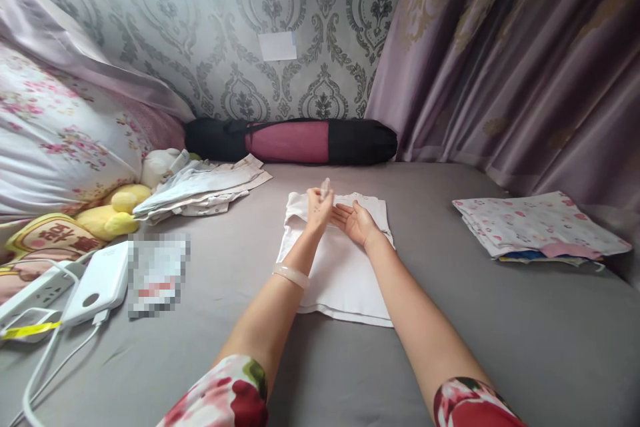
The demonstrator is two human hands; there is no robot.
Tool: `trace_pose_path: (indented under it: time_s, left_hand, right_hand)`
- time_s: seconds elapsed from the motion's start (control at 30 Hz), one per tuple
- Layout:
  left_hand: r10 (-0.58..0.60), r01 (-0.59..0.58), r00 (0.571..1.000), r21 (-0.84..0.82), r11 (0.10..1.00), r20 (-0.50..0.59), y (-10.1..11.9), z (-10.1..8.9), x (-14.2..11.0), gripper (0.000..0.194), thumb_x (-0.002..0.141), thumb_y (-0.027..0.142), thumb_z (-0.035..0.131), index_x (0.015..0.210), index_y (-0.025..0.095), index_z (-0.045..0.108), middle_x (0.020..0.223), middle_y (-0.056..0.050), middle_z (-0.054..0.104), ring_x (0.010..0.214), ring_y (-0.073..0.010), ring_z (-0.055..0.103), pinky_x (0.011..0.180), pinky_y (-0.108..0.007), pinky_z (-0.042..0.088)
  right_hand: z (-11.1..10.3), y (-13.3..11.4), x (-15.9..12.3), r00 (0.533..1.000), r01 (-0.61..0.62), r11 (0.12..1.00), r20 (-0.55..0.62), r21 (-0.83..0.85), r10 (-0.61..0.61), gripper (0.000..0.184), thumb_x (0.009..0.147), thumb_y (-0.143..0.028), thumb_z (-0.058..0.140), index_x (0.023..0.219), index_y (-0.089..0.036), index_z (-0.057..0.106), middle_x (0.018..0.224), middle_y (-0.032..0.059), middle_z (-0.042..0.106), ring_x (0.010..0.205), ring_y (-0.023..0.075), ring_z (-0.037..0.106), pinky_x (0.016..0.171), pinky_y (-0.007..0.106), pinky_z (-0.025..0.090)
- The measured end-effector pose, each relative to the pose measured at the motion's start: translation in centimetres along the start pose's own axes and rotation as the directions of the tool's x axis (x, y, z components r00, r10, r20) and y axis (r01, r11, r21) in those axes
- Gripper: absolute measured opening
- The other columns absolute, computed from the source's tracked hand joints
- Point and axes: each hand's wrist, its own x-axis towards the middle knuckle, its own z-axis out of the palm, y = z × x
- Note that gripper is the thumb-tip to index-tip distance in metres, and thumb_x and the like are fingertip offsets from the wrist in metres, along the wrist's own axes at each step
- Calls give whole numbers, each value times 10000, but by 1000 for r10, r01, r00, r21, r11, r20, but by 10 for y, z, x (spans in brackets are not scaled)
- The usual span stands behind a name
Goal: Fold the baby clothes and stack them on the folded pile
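A white garment (345, 287), which looks like a shirt, lies flat on the grey sheet in front of me. Over its upper part is my left hand (319, 209), seen edge-on with one fingertip pointing up. Its other fingers are partly hidden and blurred, so I cannot tell whether it holds anything. Beside it, my right hand (357, 222) is open, palm turned up and fingers stretched toward the left hand. Nothing lies in that palm. A pale bangle (291, 275) circles my left wrist. Both forearms cross the garment's lower edges.
Folded light clothes (203, 187) lie at left by yellow plush toys (113, 213). Nearer are a white power bank (97, 283), a power strip (43, 293) and cables. A printed folded cloth pile (537, 223) lies right. A black-and-maroon long bag (290, 141) rests against the wall.
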Motion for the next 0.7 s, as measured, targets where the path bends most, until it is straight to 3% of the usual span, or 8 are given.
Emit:
trace_pose_path:
  time_s: [0.07,0.13,0.2,0.3,0.37,0.47,0.7]
  left_hand:
    - [40,-45,988,33,998,147,-6,2,-6,426,829,464,640,1114,192,476,1209,-149,601,1143,-245,588,936,-346,450]
    - [98,-121,975,104,987,199,-12,0,-9,459,875,506,576,1182,175,496,1320,-185,565,1226,-264,551,1004,-364,418]
    - [177,-207,973,226,952,146,-16,-6,-9,419,958,479,420,1218,162,507,1337,-196,564,1249,-277,539,1043,-404,389]
    - [326,-306,945,435,847,31,-24,-17,-8,372,983,372,343,1219,147,522,1254,-205,614,1210,-302,563,1043,-453,377]
    - [390,-348,920,540,766,38,-29,-24,-8,345,972,308,347,1218,141,521,1188,-206,640,1163,-307,586,1034,-461,375]
    - [420,-373,904,626,685,79,-36,-27,-9,332,964,259,333,1218,149,516,1114,-193,660,1104,-297,609,1013,-447,380]
    - [389,-359,912,709,607,129,-42,-27,-10,323,948,205,335,1200,133,522,1088,-199,654,1084,-295,615,976,-427,404]
  right_hand:
    - [-2,-1,1,1000,23,999,16,-27,-23,620,991,-515,86,1103,-145,571,1174,214,669,1120,274,645,951,499,514]
    - [-3,-2,1,998,49,998,40,-26,-48,680,976,-559,60,1156,-146,570,1182,195,677,1143,289,633,938,518,516]
    - [-4,-2,2,994,72,997,74,39,-75,660,976,-570,117,1179,-144,578,1186,177,684,1157,293,625,940,522,515]
    - [-3,2,4,991,81,981,93,176,-98,398,969,-412,373,1151,-140,601,1146,148,708,1125,270,645,954,487,524]
    - [-2,5,6,994,86,974,45,207,-98,264,891,-187,492,1122,-145,612,1067,113,732,1055,236,676,948,440,541]
    - [-1,7,9,993,102,973,-76,209,-88,375,755,24,502,1060,-155,630,906,54,743,930,199,706,908,385,571]
    - [-10,-3,6,954,210,955,-257,208,-153,352,681,54,499,906,-176,642,702,-21,697,776,173,701,806,352,607]
